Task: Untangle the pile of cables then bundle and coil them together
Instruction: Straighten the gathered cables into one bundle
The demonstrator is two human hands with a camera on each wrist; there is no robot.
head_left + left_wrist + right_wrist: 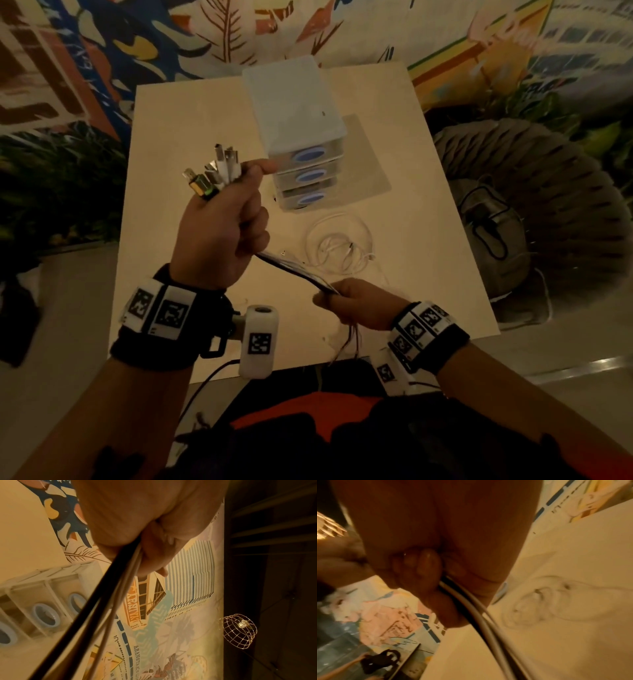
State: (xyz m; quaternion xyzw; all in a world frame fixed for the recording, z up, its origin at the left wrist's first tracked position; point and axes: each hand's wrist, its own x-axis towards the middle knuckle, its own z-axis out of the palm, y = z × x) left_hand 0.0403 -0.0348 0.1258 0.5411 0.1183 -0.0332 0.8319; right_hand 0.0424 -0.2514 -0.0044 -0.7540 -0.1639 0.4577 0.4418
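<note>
A pale square wooden table [212, 113] stands before a wall painted with a colourful mural [102, 51], and on it sits a translucent white plastic three-drawer organiser with blue oval handles [298, 113]. The person's left hand [219, 229] is raised above the table with its fingers clenched round a gathered bunch of black and white cables [294, 270], whose metal plug ends [215, 174] fan out above the fist. The bunch runs taut, down and to the right, into the right hand [356, 301], whose fingers are curled round it near the table's front edge; thin cable tails [349, 339] hang below that fist. A loosely looped white cable [339, 246] lies on the table in front of the organiser, between it and the right hand. A grey ribbed round seat [534, 212] stands to the right of the table.
</note>
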